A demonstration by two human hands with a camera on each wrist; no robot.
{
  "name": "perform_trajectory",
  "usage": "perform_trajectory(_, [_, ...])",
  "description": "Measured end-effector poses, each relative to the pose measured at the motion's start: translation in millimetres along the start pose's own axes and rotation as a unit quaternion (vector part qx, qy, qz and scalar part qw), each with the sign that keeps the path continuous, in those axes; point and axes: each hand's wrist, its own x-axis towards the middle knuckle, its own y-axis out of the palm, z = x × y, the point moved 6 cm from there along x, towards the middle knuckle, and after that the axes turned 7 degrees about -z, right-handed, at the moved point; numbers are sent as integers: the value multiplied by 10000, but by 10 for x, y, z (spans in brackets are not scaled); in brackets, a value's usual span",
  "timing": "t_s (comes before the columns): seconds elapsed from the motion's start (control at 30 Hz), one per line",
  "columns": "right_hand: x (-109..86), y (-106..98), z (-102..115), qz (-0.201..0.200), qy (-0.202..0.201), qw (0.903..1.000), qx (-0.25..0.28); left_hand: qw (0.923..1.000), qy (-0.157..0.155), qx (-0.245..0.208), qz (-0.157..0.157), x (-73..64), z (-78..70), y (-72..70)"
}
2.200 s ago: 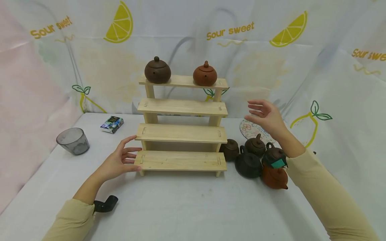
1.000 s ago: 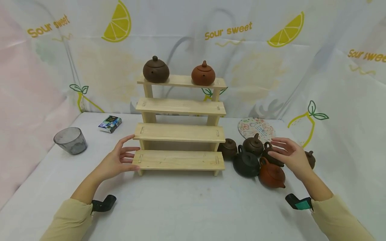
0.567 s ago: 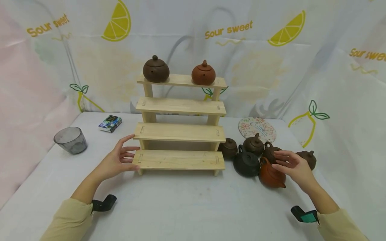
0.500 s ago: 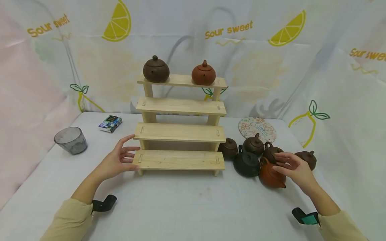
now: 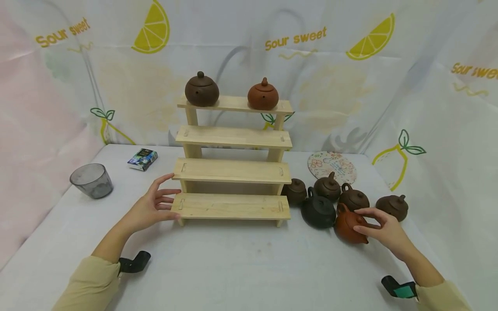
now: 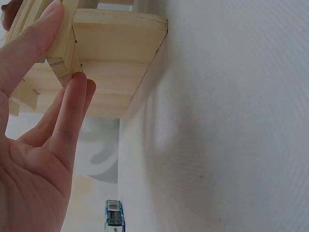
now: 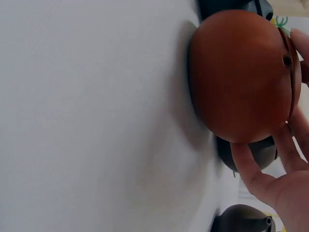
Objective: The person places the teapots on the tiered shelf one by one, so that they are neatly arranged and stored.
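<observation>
Pinched the red pot point(image 5: 347, 231) between thumb and fingers of the right grip point(image 5: 391, 237), toward the right edge of the worktop point(image 5: 249, 268). Had the black pot point(image 5: 318, 214) just beside it. Clasped the left end of the stand point(image 5: 231, 206) with the left grip point(image 5: 143, 212). Saw the mat point(image 5: 331, 166) near the far right corner.

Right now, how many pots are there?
8. Top shelf: brown pot, orange pot. Table, right side: black pot, four brown pots, second orange pot at the right hand. More may be hidden.
</observation>
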Motion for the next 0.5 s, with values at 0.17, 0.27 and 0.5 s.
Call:
perform_trajectory(0.17, [-26,-19,-41,260,160,9989,-351,10000,-14,-38,19,2,2,5])
perform_trajectory(0.27, [-50,-10,-92,550,308,9975,-312,10000,-22,-38,24,3,8,7])
perform_trajectory(0.5, [-76,61,-153,1170,476,9920,-72,10000,15,-43,12,10,12,10])
